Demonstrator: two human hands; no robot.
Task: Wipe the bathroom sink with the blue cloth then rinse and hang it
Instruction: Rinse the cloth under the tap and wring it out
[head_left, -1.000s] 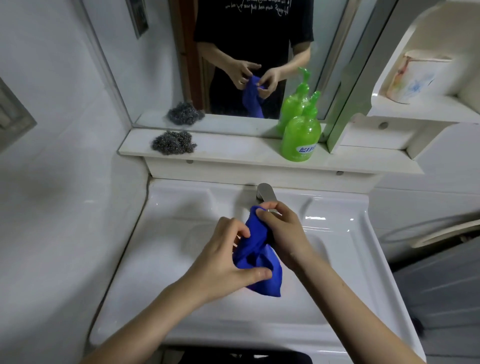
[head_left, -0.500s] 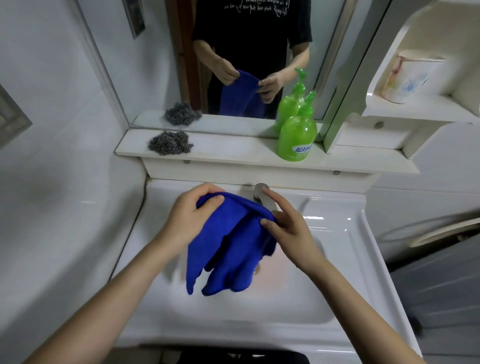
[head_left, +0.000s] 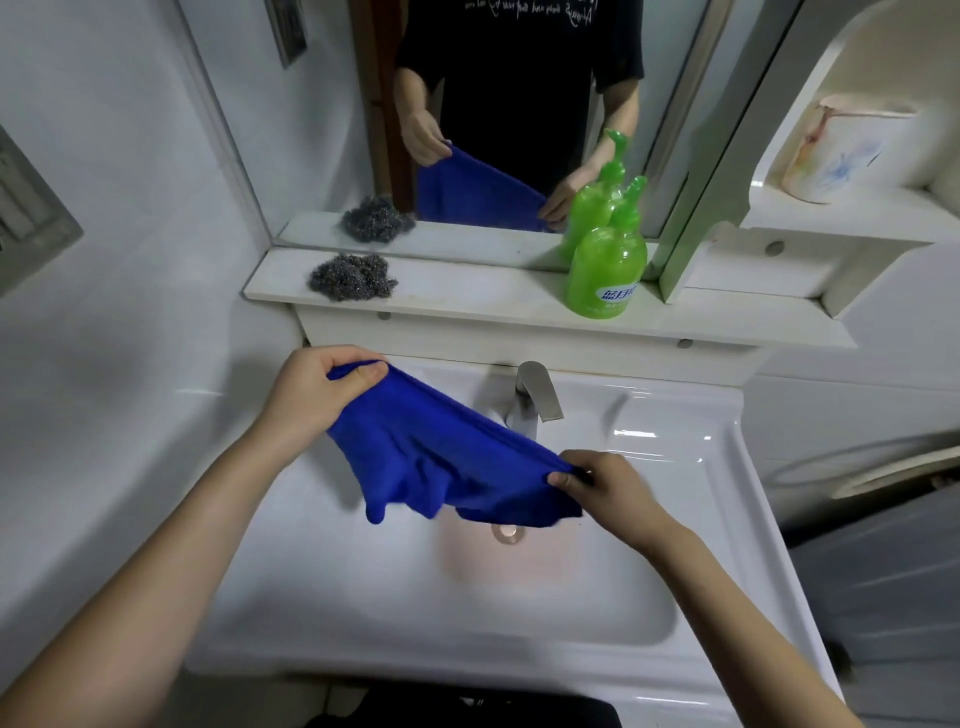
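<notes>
The blue cloth (head_left: 447, 457) is stretched out in the air above the white sink (head_left: 691, 519). My left hand (head_left: 317, 389) pinches its upper left corner near the sink's back left. My right hand (head_left: 608, 488) pinches the opposite corner, lower and to the right, just above the basin. The cloth's bottom edge hangs in loose folds over the drain (head_left: 506, 532). A steel faucet (head_left: 535, 397) stands behind the cloth, with no water visible.
A shelf (head_left: 467, 301) above the sink carries a steel wool scourer (head_left: 350, 278) at left and a green soap pump bottle (head_left: 605, 270) at right. The mirror (head_left: 493, 104) lies behind. A cup (head_left: 841, 150) sits in a niche at upper right. A white wall is close at left.
The cloth went from a bunched wad between both hands to spread wide. My left hand moved up and left; my right hand moved right and down, drawing the top edge taut.
</notes>
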